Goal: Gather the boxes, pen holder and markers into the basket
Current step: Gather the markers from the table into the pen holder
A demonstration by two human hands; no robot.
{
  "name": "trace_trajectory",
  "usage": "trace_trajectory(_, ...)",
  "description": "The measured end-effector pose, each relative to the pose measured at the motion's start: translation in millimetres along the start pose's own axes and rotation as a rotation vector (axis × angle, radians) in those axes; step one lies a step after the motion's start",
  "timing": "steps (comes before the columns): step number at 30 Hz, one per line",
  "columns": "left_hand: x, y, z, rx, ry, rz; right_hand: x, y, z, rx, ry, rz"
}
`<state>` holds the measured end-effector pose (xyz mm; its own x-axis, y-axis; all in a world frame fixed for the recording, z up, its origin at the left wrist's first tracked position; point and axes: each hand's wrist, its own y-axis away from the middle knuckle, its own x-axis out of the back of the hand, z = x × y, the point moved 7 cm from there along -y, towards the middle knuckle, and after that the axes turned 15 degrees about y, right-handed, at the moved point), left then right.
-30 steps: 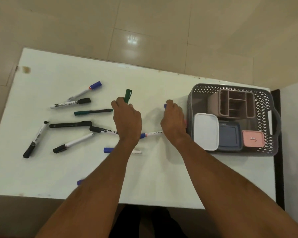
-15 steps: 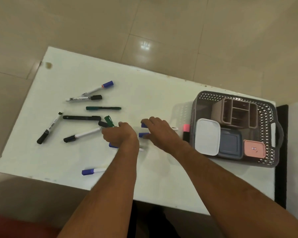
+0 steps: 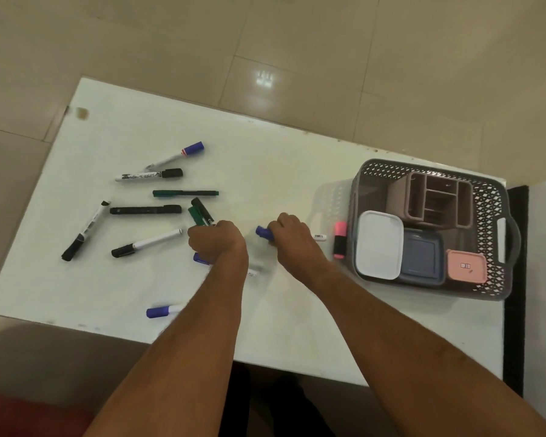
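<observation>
A grey perforated basket (image 3: pixel 489 197) stands at the table's right end. Inside it are a brown pen holder (image 3: pixel 435 200), a white box (image 3: pixel 379 244), a blue-grey box (image 3: pixel 421 257) and a small pink box (image 3: pixel 466 266). My left hand (image 3: pixel 216 241) grips a green marker (image 3: pixel 196 216) and a black-capped marker (image 3: pixel 204 211) near the table's middle. My right hand (image 3: pixel 292 238) grips blue-capped markers (image 3: pixel 263 232). A pink highlighter (image 3: pixel 339 239) lies just left of the basket. Several markers lie loose on the table's left half.
The white table (image 3: pixel 265 159) ends at a near edge close to my arms, with a blue-capped marker (image 3: pixel 163 311) beside it. Another blue marker (image 3: pixel 200 258) lies partly under my left wrist. Tiled floor surrounds the table; a black strip runs along its right side.
My left hand has closed round the green marker together with a black-capped one. My right hand has curled onto the blue-capped markers. The view shifted slightly.
</observation>
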<state>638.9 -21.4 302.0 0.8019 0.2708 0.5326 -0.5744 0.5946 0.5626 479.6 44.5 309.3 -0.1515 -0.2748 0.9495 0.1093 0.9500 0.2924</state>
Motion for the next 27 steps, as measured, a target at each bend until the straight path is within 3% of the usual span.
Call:
trace_trajectory(8,-27,48,24,-0.242,0.216,-0.177,48,-1,47,-0.434,-0.619,0.221)
trace_trajectory(15,-61,127,70,-0.521,0.371,-0.441,120,35,109,-0.575,-1.034,0.582)
trace_trajectory(20,-88,196,89,-0.651,0.436,-0.594,147,74,173,-0.702,-1.057,0.767)
trace_trajectory(27,-138,287,80,-0.764,0.41,-0.782,152,129,258,-0.743,-1.12,0.98)
